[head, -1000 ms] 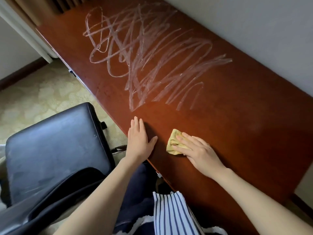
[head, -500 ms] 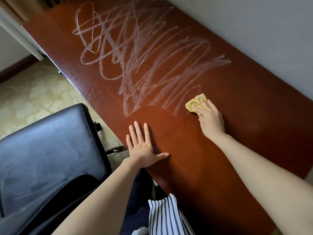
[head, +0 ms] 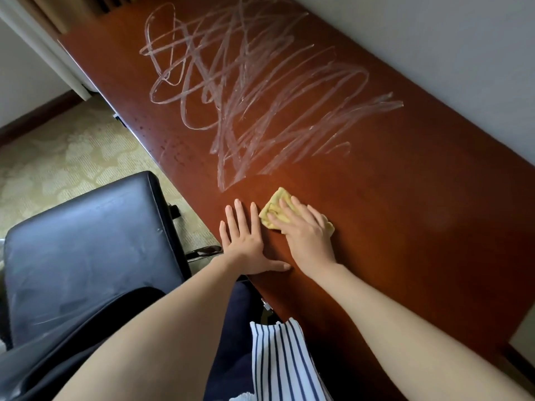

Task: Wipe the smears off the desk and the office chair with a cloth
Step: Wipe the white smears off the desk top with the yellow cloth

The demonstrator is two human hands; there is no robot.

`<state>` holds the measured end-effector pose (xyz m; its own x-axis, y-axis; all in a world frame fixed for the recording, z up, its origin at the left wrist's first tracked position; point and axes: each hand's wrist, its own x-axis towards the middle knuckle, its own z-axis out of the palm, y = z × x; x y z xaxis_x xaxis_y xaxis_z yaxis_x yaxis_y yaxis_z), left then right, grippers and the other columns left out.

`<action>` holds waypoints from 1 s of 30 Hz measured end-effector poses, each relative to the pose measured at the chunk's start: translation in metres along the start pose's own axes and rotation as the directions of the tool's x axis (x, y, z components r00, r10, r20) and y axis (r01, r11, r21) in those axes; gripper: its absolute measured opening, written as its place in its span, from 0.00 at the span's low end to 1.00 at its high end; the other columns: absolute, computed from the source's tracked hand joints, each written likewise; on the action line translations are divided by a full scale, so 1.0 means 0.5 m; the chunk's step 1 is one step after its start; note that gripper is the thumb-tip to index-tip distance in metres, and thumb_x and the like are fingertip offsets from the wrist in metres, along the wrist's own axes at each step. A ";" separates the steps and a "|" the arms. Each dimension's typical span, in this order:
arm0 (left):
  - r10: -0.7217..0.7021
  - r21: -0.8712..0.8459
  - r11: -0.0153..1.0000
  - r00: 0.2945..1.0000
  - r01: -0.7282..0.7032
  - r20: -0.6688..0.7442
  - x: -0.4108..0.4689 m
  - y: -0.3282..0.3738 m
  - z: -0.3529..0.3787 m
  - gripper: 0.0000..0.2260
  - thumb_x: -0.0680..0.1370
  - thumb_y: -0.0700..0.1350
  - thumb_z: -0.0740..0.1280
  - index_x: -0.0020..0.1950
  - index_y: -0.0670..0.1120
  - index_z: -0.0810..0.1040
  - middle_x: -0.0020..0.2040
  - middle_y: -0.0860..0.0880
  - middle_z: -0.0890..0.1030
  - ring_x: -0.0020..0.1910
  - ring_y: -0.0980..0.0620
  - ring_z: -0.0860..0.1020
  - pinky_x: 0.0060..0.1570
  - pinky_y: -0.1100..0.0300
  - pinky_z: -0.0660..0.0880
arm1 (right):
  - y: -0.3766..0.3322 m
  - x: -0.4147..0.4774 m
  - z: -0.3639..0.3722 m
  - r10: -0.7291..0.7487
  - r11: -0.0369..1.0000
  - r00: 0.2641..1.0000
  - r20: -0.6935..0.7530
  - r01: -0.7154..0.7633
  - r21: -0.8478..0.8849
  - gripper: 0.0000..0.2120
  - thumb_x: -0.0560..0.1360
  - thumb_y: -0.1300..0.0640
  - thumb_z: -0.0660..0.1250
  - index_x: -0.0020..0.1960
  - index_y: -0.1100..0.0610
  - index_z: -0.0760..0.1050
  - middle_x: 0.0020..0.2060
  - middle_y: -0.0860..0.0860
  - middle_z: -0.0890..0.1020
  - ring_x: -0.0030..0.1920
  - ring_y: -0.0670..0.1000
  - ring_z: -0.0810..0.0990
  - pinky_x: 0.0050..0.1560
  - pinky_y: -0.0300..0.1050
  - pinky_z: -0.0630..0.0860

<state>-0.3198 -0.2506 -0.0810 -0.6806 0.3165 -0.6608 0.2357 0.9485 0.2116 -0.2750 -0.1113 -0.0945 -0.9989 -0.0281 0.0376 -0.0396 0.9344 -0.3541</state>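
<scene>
A long reddish-brown wooden desk (head: pixel 419 227) runs from near right to far left. Whitish scribbled smears (head: pixel 254 91) cover its middle and far part. My right hand (head: pixel 307 235) presses a folded yellow cloth (head: pixel 275 211) flat on the desk, just below the nearest smear ends. My left hand (head: pixel 246 241) lies flat with fingers spread on the desk's near edge, right beside the cloth. A black leather office chair (head: pixel 86 250) stands left of the desk, with faint pale smears on its seat.
A pale wall (head: pixel 448 53) runs along the desk's far side. Patterned beige carpet (head: pixel 58 163) lies left of the desk. A white frame (head: pixel 49 53) stands at the upper left. My striped and dark clothing (head: pixel 278 360) shows at the bottom.
My right hand pushed the cloth up to the lowest smear strokes, then pulled it back near the left hand. The lowest right smear loop is partly wiped away. The left hand stayed flat.
</scene>
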 end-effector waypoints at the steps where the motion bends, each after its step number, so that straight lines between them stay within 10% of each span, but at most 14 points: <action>1: -0.004 0.003 1.000 1.000 0.004 -0.002 0.000 0.000 0.000 0.66 0.57 0.77 0.66 0.65 0.48 0.18 0.53 0.48 0.10 0.54 0.46 0.13 0.66 0.47 0.28 | 0.001 -0.025 0.000 -0.045 0.999 0.999 -0.023 0.045 -0.003 0.21 0.74 0.65 0.69 0.64 0.49 0.76 0.67 0.53 0.73 0.70 0.57 0.68 0.68 0.56 0.63; 9: -0.015 -0.001 1.000 1.000 0.015 0.015 -0.010 0.006 -0.009 0.66 0.53 0.79 0.65 0.52 0.53 0.10 0.50 0.49 0.09 0.60 0.46 0.17 0.66 0.45 0.28 | 0.132 -0.185 -0.055 -0.206 0.978 0.977 -0.047 0.204 -0.055 0.26 0.69 0.73 0.70 0.63 0.51 0.78 0.66 0.53 0.75 0.68 0.57 0.71 0.63 0.57 0.72; 15: -0.022 -0.020 1.000 1.000 0.023 0.020 -0.014 0.012 -0.009 0.65 0.54 0.78 0.66 0.54 0.53 0.11 0.66 0.43 0.17 0.65 0.44 0.19 0.68 0.44 0.29 | 0.253 -0.185 -0.117 -0.011 0.997 0.996 -0.092 0.004 -0.071 0.26 0.68 0.75 0.70 0.61 0.55 0.79 0.64 0.57 0.76 0.66 0.61 0.72 0.61 0.57 0.71; 19: -0.024 -0.016 1.000 1.000 0.024 0.015 -0.012 0.012 -0.008 0.66 0.54 0.78 0.66 0.56 0.52 0.12 0.57 0.46 0.12 0.59 0.46 0.15 0.67 0.44 0.29 | 0.301 -0.130 -0.141 0.183 0.982 0.981 -0.068 -0.186 -0.040 0.26 0.71 0.74 0.67 0.64 0.54 0.76 0.67 0.55 0.73 0.70 0.59 0.68 0.63 0.59 0.67; 30: -0.023 0.010 1.000 0.999 0.023 0.036 0.000 0.006 -0.001 0.67 0.56 0.77 0.67 0.62 0.50 0.15 0.54 0.47 0.10 0.57 0.45 0.14 0.63 0.46 0.26 | 0.275 0.122 -0.118 0.658 0.751 0.752 -0.046 -0.659 -0.040 0.23 0.82 0.61 0.54 0.74 0.43 0.61 0.77 0.46 0.55 0.76 0.52 0.50 0.73 0.52 0.56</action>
<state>-0.3197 -0.2477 -0.0801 -0.6605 0.2938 -0.6910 0.2267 0.9554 0.1895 -0.3398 0.0363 -0.0857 -0.7759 0.6099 -0.1614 0.6299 0.7343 -0.2532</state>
